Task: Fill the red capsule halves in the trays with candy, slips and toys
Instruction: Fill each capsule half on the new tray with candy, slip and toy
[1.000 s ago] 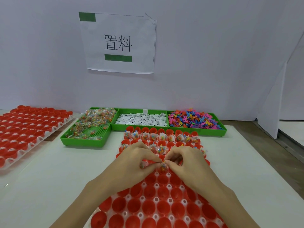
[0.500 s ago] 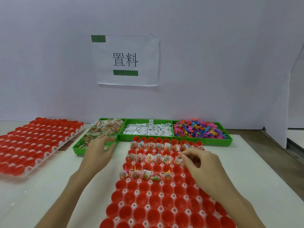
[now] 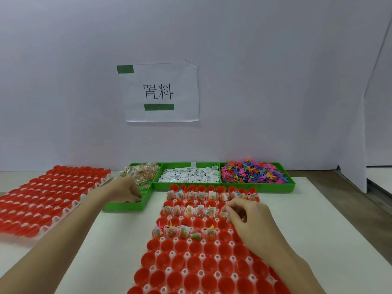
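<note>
The left hand [image 3: 127, 190] reaches into the near, bare end of the green candy bin [image 3: 135, 205], fingers curled down toward the bin floor; whether they grasp a candy packet cannot be told. The pile of clear candy packets [image 3: 141, 174] lies at the far end of that bin. The right hand [image 3: 247, 219] rests over the right side of the middle tray of red capsule halves [image 3: 191, 262], its thumb and fingers pinching a small candy packet [image 3: 223, 213] at a cup in the second filled row. Three far rows of this tray hold packets, slips and toys; the near rows are bare cups. Behind it, a green bin of white paper slips [image 3: 188, 176] sits beside a green bin of coloured plastic toys [image 3: 253, 171]. A second tray of red halves [image 3: 48, 200] lies at the left on the white table [image 3: 331, 219].
</note>
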A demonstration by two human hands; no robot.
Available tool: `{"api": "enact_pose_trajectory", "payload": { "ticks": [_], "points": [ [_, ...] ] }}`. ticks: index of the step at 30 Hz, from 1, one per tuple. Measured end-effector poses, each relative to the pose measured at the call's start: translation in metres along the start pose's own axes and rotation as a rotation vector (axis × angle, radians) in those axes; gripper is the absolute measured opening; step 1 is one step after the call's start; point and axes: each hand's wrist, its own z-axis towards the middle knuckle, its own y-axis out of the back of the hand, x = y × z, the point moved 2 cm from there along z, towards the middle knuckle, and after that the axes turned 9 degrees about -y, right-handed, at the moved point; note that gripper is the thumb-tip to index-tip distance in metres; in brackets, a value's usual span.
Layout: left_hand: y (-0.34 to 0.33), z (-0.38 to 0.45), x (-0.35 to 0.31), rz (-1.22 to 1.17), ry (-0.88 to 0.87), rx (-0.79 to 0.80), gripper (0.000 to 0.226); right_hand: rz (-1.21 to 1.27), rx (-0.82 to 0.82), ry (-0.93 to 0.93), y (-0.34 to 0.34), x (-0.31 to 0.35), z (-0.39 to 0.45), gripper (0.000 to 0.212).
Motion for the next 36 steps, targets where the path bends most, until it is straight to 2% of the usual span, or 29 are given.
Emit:
{"api": "enact_pose_trajectory", "payload": {
  "ticks": [2,8,12,15,17,19,22,24,27,32,36],
  "points": [
    [0.002,-0.001,0.001,-0.028,-0.001,-0.017,0.014,0.014,-0.008,0.012,0.0,0.002,0.0,0.021],
    [0.002,-0.002,-0.005,0.018,0.026,-0.07,0.022,0.033,0.008,0.024,0.004,0.006,-0.003,0.02],
    [0.002,-0.004,-0.009,0.035,0.027,-0.175,0.019,0.045,-0.003,0.028,0.007,0.006,-0.004,0.022],
    [-0.003,-0.007,-0.009,0.065,0.047,-0.273,0.032,0.045,0.004,0.025,0.006,0.006,-0.004,0.019],
    [-0.003,-0.014,-0.014,0.104,0.05,-0.37,0.028,0.037,0.01,0.025,0.005,0.006,-0.005,0.019],
    [-0.002,-0.024,-0.023,0.089,0.027,-0.54,0.019,0.033,0.01,0.024,0.005,0.005,-0.005,0.02],
    [-0.014,-0.05,-0.05,-0.099,-0.065,-0.845,0.019,0.032,0.003,0.025,0.006,0.004,-0.004,0.019],
    [-0.027,-0.067,-0.075,-0.311,-0.119,-0.924,0.02,0.022,0.006,0.029,0.007,0.005,-0.003,0.018],
    [-0.046,-0.075,-0.105,-0.575,-0.19,-0.85,0.019,0.005,0.005,0.037,0.007,0.004,-0.003,0.018],
    [-0.051,-0.076,-0.117,-0.728,-0.337,-0.694,0.028,-0.005,-0.004,-0.001,0.007,-0.002,-0.002,0.019],
    [-0.049,-0.084,-0.117,-0.819,-0.48,-0.634,0.032,-0.003,0.006,-0.021,0.006,-0.003,0.001,0.024]
  ]
}}
